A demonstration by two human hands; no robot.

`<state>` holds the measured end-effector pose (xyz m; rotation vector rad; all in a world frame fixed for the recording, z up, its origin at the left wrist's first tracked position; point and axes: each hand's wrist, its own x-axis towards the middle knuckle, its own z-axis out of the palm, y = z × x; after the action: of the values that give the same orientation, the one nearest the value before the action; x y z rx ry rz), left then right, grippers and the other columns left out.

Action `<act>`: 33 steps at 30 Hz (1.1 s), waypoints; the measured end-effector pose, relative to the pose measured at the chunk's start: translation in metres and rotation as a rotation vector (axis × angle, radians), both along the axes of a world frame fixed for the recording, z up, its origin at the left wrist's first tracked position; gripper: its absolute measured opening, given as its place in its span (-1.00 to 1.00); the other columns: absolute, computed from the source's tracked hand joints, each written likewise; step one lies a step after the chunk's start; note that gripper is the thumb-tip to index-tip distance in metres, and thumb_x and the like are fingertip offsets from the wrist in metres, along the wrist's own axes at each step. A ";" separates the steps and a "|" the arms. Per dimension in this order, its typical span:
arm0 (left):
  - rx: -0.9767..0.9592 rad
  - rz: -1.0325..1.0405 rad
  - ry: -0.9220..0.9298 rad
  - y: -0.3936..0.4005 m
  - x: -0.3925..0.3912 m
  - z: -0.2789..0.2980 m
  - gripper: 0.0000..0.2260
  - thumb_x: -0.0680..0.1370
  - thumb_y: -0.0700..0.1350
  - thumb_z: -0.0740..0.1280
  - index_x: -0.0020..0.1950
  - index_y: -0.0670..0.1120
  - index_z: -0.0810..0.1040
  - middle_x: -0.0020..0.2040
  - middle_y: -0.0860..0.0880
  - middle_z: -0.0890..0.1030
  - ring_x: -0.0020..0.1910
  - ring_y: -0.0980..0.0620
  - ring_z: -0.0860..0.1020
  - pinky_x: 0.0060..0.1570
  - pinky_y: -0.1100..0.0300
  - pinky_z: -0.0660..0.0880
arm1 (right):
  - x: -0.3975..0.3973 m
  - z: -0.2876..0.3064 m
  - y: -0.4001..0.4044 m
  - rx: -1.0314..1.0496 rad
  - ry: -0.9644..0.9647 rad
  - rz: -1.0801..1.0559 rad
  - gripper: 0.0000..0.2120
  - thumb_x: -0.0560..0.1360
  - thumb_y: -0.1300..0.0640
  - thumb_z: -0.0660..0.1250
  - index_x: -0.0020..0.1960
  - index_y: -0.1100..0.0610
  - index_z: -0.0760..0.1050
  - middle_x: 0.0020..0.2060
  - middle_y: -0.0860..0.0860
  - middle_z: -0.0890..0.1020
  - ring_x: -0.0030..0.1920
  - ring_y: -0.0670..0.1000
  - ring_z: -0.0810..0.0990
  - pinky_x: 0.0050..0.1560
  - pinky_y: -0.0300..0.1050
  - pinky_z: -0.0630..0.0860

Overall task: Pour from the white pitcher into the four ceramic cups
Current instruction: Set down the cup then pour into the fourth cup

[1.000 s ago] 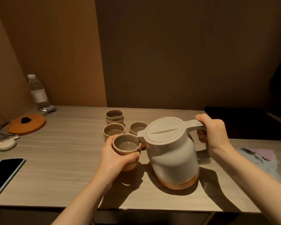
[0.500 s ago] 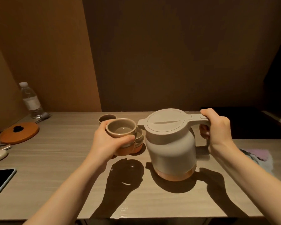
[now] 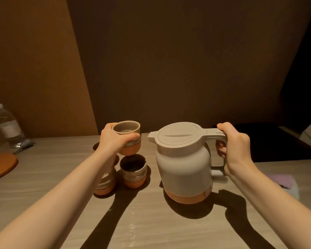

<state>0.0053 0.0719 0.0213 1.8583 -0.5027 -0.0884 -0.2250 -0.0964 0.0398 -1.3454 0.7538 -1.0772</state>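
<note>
Centre of the frame: the left hand (image 3: 115,139) is wrapped around a small beige-and-terracotta ceramic cup (image 3: 128,136), held upright in the air above the pale wood-grain worktop (image 3: 43,177), its mouth level with the spout of the white lidded plastic pitcher with a terracotta base band (image 3: 184,164). The pitcher stands upright on the worktop, centre right, with the right hand (image 3: 233,150) closed around its handle.

For a clean pour, the cup's rim likely belongs just under the spout, kept level, while the pitcher tips slowly; the closed lid may release liquid abruptly.

Count: one pitcher; four cups in all, though only two show clearly. These are the raised cup, a dark-mouthed cup (image 3: 133,170) below it, a cup largely behind the left forearm (image 3: 105,184), and a rim sliver (image 3: 95,146) behind the wrist. One clear plastic bottle (image 3: 6,125) stands at far left.
</note>
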 end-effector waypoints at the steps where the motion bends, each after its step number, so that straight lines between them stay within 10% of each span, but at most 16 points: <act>1: 0.012 0.014 0.017 -0.007 0.008 -0.003 -0.27 0.31 -0.01 0.59 0.39 -0.08 0.34 0.25 -0.06 0.48 0.18 -0.01 0.45 0.04 0.12 0.45 | 0.002 -0.001 -0.002 0.001 -0.002 0.000 -0.67 0.47 0.02 0.31 -0.37 0.21 0.49 -0.43 0.13 0.44 -0.41 0.01 0.37 -0.38 -0.12 0.26; 19: 0.402 -0.052 0.127 -0.058 0.072 -0.055 -0.37 0.29 -0.07 0.60 0.23 -0.13 0.36 0.06 -0.10 0.53 0.03 -0.05 0.53 -0.01 0.07 0.58 | 0.031 -0.023 -0.025 0.042 0.005 0.000 -0.64 0.49 0.07 0.31 -0.44 0.17 0.47 -0.58 0.01 0.40 -0.55 -0.08 0.32 -0.49 -0.17 0.23; 27: 0.494 -0.093 0.126 -0.058 0.066 -0.060 -0.48 0.28 -0.09 0.61 0.05 -0.08 0.37 -0.16 -0.03 0.52 -0.21 0.06 0.54 -0.33 0.21 0.49 | 0.032 -0.025 -0.021 0.042 0.015 0.004 -0.63 0.50 0.05 0.31 -0.43 0.19 0.48 -0.54 0.06 0.42 -0.54 -0.08 0.34 -0.50 -0.19 0.25; 33: 0.587 -0.145 0.107 -0.053 0.064 -0.055 -0.26 0.26 0.00 0.62 0.28 -0.09 0.30 0.08 -0.08 0.51 -0.03 0.01 0.53 -0.13 0.15 0.55 | 0.032 -0.024 -0.016 0.049 0.018 0.018 -0.64 0.49 0.05 0.31 -0.42 0.21 0.47 -0.49 0.11 0.41 -0.52 -0.06 0.33 -0.48 -0.17 0.23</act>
<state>0.0694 0.0194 -0.0338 2.3677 -0.5764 -0.4726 -0.1930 -0.1127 0.0159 -1.3194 0.7757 -1.0276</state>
